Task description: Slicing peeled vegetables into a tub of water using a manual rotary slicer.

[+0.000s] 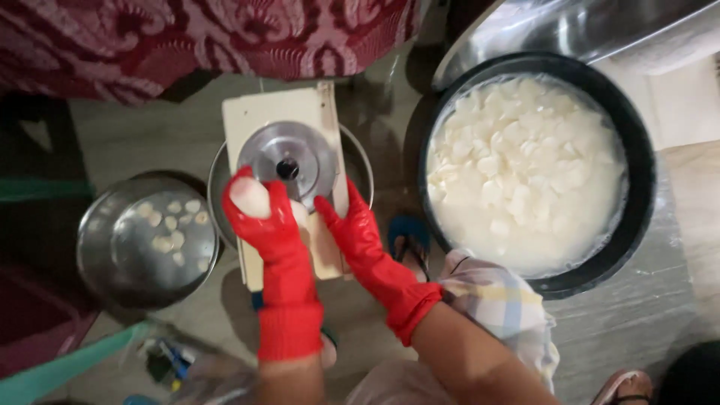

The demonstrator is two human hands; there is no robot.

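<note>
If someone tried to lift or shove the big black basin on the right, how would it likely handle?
The basin looks heavy: it is nearly full of milky liquid and white slices. A shove would probably slosh liquid over the rim, since the level sits high. Its wet rim may be slippery.

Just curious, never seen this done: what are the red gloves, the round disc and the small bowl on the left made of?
Gloves: likely rubber, glossy with ribbed cuffs. Disc: looks like steel, grey and reflective. Small bowl: probably steel too, shiny.

Red rubber gloves with ribbed cuffs on left hand [262,225], right hand [352,229]
</note>
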